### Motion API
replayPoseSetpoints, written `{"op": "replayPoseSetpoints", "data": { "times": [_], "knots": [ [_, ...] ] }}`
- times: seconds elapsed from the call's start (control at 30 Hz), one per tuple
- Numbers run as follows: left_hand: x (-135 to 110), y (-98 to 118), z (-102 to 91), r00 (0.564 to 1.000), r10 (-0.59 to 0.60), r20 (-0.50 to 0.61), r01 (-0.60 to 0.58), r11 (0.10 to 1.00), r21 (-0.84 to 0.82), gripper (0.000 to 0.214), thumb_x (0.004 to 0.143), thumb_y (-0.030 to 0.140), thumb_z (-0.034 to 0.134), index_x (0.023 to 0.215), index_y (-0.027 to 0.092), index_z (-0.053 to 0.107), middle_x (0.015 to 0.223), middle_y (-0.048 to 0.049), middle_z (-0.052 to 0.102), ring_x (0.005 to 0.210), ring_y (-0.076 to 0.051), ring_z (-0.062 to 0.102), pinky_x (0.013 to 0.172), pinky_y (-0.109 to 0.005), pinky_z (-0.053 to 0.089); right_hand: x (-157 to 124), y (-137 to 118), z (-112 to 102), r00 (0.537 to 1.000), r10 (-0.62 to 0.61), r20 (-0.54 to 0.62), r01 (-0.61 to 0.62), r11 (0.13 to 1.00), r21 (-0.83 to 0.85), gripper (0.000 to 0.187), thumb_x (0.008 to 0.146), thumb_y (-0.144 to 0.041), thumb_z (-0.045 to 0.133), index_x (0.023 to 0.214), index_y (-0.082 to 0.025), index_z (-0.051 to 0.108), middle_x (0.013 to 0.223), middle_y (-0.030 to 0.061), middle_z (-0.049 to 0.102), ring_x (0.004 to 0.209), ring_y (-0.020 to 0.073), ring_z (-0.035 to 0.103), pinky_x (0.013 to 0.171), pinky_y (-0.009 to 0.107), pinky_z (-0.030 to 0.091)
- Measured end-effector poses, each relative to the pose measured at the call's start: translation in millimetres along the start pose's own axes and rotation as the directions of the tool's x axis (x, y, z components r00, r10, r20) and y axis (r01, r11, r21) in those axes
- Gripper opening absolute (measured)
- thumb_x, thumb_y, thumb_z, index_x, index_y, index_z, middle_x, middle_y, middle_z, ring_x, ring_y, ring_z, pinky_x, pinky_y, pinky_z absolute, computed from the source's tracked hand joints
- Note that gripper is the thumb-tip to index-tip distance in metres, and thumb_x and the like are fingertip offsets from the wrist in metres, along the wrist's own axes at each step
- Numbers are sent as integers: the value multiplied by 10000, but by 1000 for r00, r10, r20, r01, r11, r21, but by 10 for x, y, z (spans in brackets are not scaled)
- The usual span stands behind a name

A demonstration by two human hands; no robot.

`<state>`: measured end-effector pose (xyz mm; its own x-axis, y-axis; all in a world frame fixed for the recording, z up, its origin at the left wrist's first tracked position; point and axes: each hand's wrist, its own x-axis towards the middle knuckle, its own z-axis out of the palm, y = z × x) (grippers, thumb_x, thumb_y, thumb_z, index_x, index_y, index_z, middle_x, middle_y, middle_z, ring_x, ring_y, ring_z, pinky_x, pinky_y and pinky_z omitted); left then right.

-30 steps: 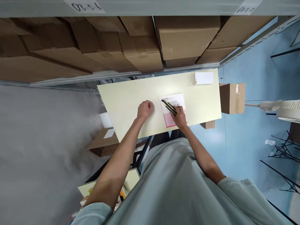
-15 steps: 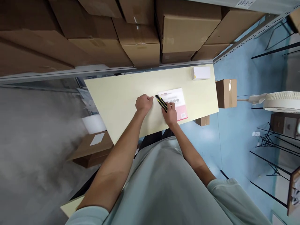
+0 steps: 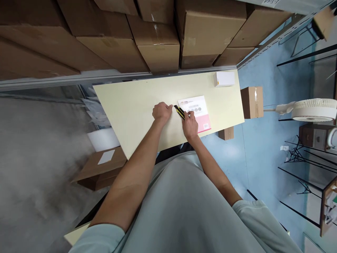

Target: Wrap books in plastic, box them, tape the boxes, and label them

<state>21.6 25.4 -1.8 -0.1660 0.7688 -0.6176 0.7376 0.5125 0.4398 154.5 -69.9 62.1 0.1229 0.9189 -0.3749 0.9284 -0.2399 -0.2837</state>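
Note:
My right hand [image 3: 190,126] is closed around a black and yellow utility knife [image 3: 179,111]. The knife's front end points up and left, toward my other hand, and its rear part is hidden by my fingers. Just left of the tip, my left hand [image 3: 162,112] is curled over the table with thumb and forefinger together. What it pinches, if anything, is too small to make out. A white and pink printed booklet or flat packet [image 3: 203,120] lies on the pale yellow table [image 3: 131,109], partly beneath my right hand.
A small white box [image 3: 225,79] stands at the table's far right corner. Cardboard boxes [image 3: 158,58] fill the shelf behind the table. To the right are a carton [image 3: 252,102] and a white fan [image 3: 313,109]; an open carton [image 3: 105,167] sits at lower left.
My right hand has wrapped further over the knife, covering its rear end, which showed before. My left hand stays beside the tip. The whole view has shifted slightly.

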Motion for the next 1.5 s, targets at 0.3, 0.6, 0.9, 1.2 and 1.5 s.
{"op": "replayPoseSetpoints", "data": {
  "times": [0.3,0.6,0.9,1.2,1.5],
  "knots": [
    [21,-41,43,1000,22,-11,-22,1000,3,320,912,534,660,939,217,693,1082,-190,764,1129,-440,677,996,-606,536,-183,71,85,1000,-9,-1,9,1000,-25,454,1048,-38,372,1451,-161,543,1420,197,527,1166,266,638,973,428,616],
    [29,-74,65,999,43,-26,-43,999,17,316,905,544,675,935,230,694,1064,-166,760,1114,-422,674,989,-586,545,-536,242,85,997,14,74,-6,994,-106,446,1077,-84,430,1504,-175,525,1433,190,514,1173,258,640,971,379,602],
    [-27,-75,87,997,63,-40,-62,998,24,308,967,499,580,992,216,699,1126,-174,754,1109,-409,675,1010,-573,527,-1003,478,130,992,13,123,4,990,-143,451,1074,-90,449,1502,-195,543,1403,173,564,1162,255,661,964,383,610],
    [-136,-46,58,998,37,-49,-38,999,-14,515,954,659,560,1237,241,664,1143,-147,742,1111,-403,659,934,-514,538,-1479,649,48,956,42,289,13,983,-185,471,1036,-84,523,1477,-236,588,1387,160,585,1129,245,685,896,341,634],
    [-365,242,-181,1000,22,-1,-22,996,-83,252,858,493,672,961,265,699,1043,-143,787,1121,-373,706,962,-484,544,-1400,676,-473,989,-33,147,49,993,-105,437,1013,-87,576,1408,-255,655,1317,131,661,1099,250,719,928,355,639]
  ]
}}
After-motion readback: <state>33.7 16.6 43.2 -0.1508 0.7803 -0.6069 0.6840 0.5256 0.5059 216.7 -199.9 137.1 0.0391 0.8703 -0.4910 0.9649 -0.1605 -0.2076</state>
